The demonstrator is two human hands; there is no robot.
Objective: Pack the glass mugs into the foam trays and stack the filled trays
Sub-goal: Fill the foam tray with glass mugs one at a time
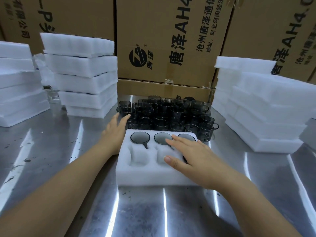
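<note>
We are midway through filling one foam tray [147, 175], which lies flat on the metal table [136, 211] right in front of us. Its back row holds three mugs sunk into their pockets: one on the left [140, 138], one in the middle [161, 137] and one on the right [186, 136], partly under our fingers. In the front row, the left pocket [139, 157] and the middle pocket [161, 156] are empty. A dark edge peeks out beside our palm at the front right pocket, so a mug is probably seated there, though the hand hides most of it.

Our right hand [191, 154] lies flat on the right side of the tray, fingers straight and spread, grasping nothing; it seems to steady the tray or press a mug down. Our left hand [114, 132] reaches past the tray's left edge towards the loose mugs [171, 113] crowded just behind it, fingers extended and relaxed, close to the nearest mug but not yet closed round it. Whether the fingertips touch the glass we cannot tell.

The next move, as we judge it, calls for gripping one mug from the near left of the cluster without knocking its neighbours, then lowering it into an empty front pocket with the handle lined up with the slot. Stacks of trays stand to the left [82, 79] and right [256, 108].
</note>
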